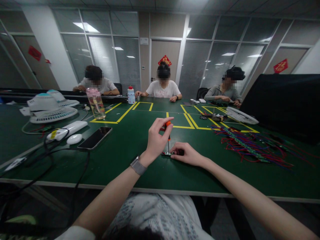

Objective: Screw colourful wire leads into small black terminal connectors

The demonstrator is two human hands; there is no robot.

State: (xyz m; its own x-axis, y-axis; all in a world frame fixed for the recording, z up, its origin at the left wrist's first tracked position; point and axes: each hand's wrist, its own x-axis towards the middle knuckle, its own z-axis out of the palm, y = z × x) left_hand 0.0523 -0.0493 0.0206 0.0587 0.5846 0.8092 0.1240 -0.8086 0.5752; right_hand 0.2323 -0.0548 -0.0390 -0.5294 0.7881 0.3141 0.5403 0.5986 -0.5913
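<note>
My left hand (159,135) is closed around the orange-and-black handle of a screwdriver (168,124). The screwdriver stands upright, its thin shaft pointing down at a small green circuit board (166,154) on the table. With thumb and fingers, my right hand (186,153) pinches the right end of that board from the side. Whether the tip sits in a screw is too small to tell. The part of the board under my right fingers is hidden.
On the green table (120,166), a phone (95,138), a white mouse-shaped object (74,139), black cables (51,156) and a bottle (96,104) lie or stand left. Wired circuit boards (247,146) and a dark monitor (285,106) occupy the right. Three people sit opposite.
</note>
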